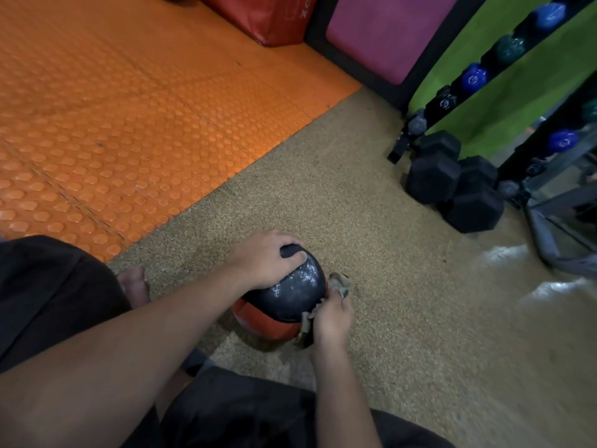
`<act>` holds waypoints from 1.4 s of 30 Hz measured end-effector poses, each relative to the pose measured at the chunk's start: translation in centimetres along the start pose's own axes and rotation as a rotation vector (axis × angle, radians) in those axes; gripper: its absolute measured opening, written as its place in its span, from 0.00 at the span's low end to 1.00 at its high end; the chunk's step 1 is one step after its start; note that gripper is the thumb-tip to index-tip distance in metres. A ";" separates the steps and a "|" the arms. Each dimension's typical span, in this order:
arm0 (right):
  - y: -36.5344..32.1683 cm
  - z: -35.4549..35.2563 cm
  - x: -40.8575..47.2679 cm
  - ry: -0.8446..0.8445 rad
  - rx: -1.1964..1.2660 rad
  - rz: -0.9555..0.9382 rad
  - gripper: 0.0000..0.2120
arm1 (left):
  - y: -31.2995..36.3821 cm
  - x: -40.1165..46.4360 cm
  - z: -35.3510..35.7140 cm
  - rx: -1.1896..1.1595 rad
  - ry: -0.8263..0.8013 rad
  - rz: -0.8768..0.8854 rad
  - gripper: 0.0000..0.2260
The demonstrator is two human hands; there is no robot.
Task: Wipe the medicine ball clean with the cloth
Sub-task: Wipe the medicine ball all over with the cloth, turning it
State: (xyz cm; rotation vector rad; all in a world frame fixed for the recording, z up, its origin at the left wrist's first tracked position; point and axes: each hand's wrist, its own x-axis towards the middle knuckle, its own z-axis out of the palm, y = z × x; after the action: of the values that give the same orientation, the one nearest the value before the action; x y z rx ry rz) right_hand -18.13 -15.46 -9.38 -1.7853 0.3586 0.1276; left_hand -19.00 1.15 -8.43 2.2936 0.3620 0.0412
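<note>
A black and orange-red medicine ball [290, 294] sits on the speckled tan floor in front of me. My left hand [266, 257] lies over its top with fingers curled round the upper surface. My right hand [331, 320] holds a crumpled tan cloth [310, 318] against the ball's right side. Part of the cloth sticks out above and below that hand. The orange-red lower half of the ball shows beneath the black top.
Several black hex dumbbells [452, 179] lie on the floor at the right, by a rack of coloured dumbbells [473, 79]. An orange studded mat [113, 124] covers the left. A red pad [265, 17] and pink pad [384, 33] stand at the back. My bare foot [134, 284] rests left of the ball.
</note>
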 end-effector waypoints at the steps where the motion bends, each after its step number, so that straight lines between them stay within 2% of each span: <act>1: -0.7 -0.1 0.6 -0.019 -0.040 0.004 0.13 | 0.0 -0.1 0.1 -0.002 0.004 0.003 0.24; 4: -0.9 -0.6 -1.9 -0.092 -0.131 -0.158 0.16 | -0.6 0.1 -0.3 -0.052 0.007 -0.049 0.21; 7: 1.9 -2.6 -5.1 -0.150 -0.378 -0.354 0.22 | -0.9 0.4 -0.9 -0.091 -0.024 -0.048 0.20; 10: 2.8 -2.5 -2.7 -0.083 -0.484 -0.300 0.20 | -0.7 0.3 -0.6 -0.039 -0.021 -0.031 0.21; 12: 2.6 -2.1 0.2 0.062 -0.371 -0.260 0.27 | -0.2 0.0 -0.1 -0.007 -0.003 -0.012 0.27; 13: 2.3 -1.9 0.8 0.110 -0.315 -0.244 0.27 | -0.1 -0.1 0.1 0.006 0.005 0.007 0.28; 16: 0.5 -1.4 -1.4 0.182 -0.279 -0.304 0.15 | -0.1 -0.4 0.2 0.019 0.021 0.017 0.26; 18: 1.1 -1.4 -4.3 0.131 -0.284 -0.386 0.11 | -0.1 -0.3 0.0 0.011 0.022 0.000 0.20; 21: 2.3 -2.1 -5.4 0.104 -0.280 -0.476 0.08 | -0.1 -0.1 -0.4 -0.032 -0.017 -0.014 0.22; 26: 0.8 -1.8 -1.0 0.134 -0.283 -0.390 0.15 | 0.1 -0.3 0.3 0.031 0.005 0.023 0.27; 28: 0.9 -1.6 -2.3 0.121 -0.352 -0.457 0.14 | -0.1 -0.2 0.3 0.009 0.019 0.015 0.28; 32: 2.6 -2.1 -7.7 0.058 -0.411 -0.611 0.20 | -0.4 0.3 -0.1 -0.042 -0.006 0.003 0.25; 34: 2.2 -2.1 -6.0 0.055 -0.414 -0.613 0.17 | -0.4 0.3 -0.1 -0.037 -0.009 0.004 0.25; 38: -0.6 -1.1 0.4 0.077 -0.474 -0.466 0.12 | -0.2 0.1 0.8 0.051 0.003 0.034 0.29; 42: -0.9 -0.5 0.0 0.071 -0.601 -0.649 0.16 | -0.4 0.3 0.9 0.023 0.047 -0.001 0.27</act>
State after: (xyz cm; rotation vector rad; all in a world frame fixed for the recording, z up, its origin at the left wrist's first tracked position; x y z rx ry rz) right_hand -17.91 -15.79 -8.45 -2.4143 -0.2534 -0.3215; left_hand -18.69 0.81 -9.32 2.3182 0.3902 0.0910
